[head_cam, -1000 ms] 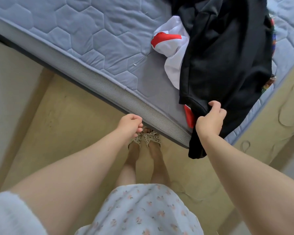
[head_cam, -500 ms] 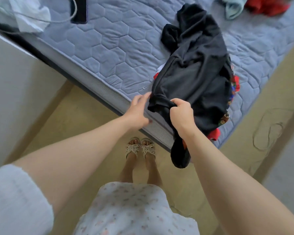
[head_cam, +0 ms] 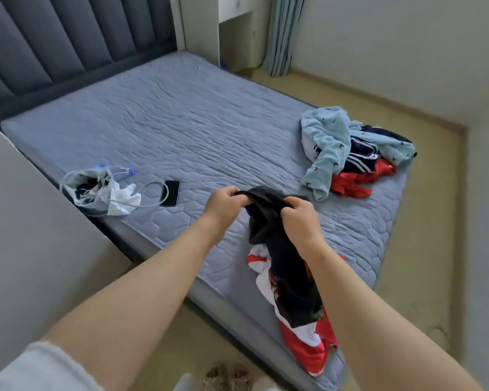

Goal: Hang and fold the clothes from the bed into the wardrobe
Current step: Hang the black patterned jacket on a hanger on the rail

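Bed [head_cam: 181, 122] edge runs just under both forearms, and bare quilt stretches wide toward the headboard [head_cam: 54, 38]. The left hand [head_cam: 223, 204] and right hand [head_cam: 299, 221] each have fingers clenched on the top edge of one black garment [head_cam: 283, 266], held above the near corner. Its tail drapes onto one red-and-white garment [head_cam: 308, 342] lying at the edge. The far corner holds one pile: a blue piece [head_cam: 325, 142], a navy piece [head_cam: 362, 156] and a red piece [head_cam: 356, 182]. One phone [head_cam: 171, 193], one cable [head_cam: 153, 190] and one bag [head_cam: 91, 187] lie near the left edge. Tan floor [head_cam: 435, 221] borders the right side.

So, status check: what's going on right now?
Left hand and right hand grip black garment. Red-and-white garment lies beneath. Nothing blocking.
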Demonstrator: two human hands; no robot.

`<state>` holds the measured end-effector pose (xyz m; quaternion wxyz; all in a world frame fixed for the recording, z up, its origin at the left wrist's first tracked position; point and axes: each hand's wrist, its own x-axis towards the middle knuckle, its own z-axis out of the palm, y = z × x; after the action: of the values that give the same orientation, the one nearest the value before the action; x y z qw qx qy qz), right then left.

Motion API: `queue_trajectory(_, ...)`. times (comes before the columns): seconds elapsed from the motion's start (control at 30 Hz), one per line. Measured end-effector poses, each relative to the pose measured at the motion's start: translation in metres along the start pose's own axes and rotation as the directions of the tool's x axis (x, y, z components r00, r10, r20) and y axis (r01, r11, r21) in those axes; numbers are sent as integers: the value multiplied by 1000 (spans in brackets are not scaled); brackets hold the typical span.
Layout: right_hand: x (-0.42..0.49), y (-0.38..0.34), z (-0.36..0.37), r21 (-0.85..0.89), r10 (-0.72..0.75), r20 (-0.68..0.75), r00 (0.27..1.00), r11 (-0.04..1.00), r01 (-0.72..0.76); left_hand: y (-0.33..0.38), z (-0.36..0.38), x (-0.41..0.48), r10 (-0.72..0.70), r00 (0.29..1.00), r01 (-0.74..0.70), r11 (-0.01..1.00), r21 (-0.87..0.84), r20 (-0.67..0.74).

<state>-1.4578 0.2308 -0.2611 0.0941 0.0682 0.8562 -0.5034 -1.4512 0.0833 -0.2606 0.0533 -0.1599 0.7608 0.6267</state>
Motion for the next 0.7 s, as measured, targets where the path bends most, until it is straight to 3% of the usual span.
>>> queue_trajectory(0.17,2,-80,-42,85,-285,-215,934,947,309,92,-24,-19,294,953,-303,934,-189,-73)
queue_trajectory(0.27,-3,-120,-60,75,-443,-349,826,865,496,133,-41,-32,458,874,-483,856,-185,-162)
queue_trajectory(0.33,-7,-137,-66,101,-474,-386,791,831,547,150,-53,-39,529,833,-548,829,-112,-163)
queue_trajectory(0.47,-9,-136,-55,90,-473,-279,836,854,513,148,-73,-49,422,905,-424,889,174,46)
queue_trajectory(0.53,-10,-129,-38,94,-488,-172,856,856,508,133,-83,-53,424,906,-416,888,194,2)
queue_trajectory(0.63,-10,-133,-10,142,-513,-25,858,848,511,116,-105,-61,483,861,-461,873,158,-160)
queue_trajectory(0.7,-9,-138,8,135,-534,46,844,841,524,107,-121,-70,528,826,-491,846,210,-196)
